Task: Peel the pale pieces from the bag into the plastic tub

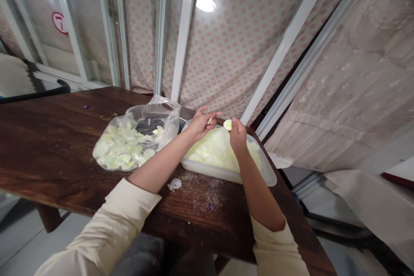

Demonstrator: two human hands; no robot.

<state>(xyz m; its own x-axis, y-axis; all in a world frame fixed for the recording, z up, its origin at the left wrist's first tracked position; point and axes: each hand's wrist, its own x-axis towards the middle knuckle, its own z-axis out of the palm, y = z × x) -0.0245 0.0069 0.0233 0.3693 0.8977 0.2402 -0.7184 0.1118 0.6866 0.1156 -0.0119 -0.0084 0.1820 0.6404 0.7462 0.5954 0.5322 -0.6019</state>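
Counting two hands, two sleeves [129,211], one bench [58,138], one tub [268,174], one bag [170,114], one loose scrap [175,184], two purple specks [211,207]. Gripping one flower [227,124] in right hand [238,131], pinched at thumb and fingertip, just left of that hand and seen against tub's far side. Pinching one pale bit [210,121] in left hand [202,123], between thumb and finger, other fingers partly spread. Can't tell what kind of bit; too small and partly covered. Showing a gap between flower and left hand, near but apart. In tub, on bench nearer than both hands: one heaped pile [211,151] of pale yellow-green pieces, too blurred to count. In bag, left of left forearm: pale pieces [118,148] of similar colour, overlapping, also too many to count through clear plastic. On bench, just in front of tub: scrap, with crumbs [199,189] scattered to its right. Locating specks: one near bench's front edge, one far back left.
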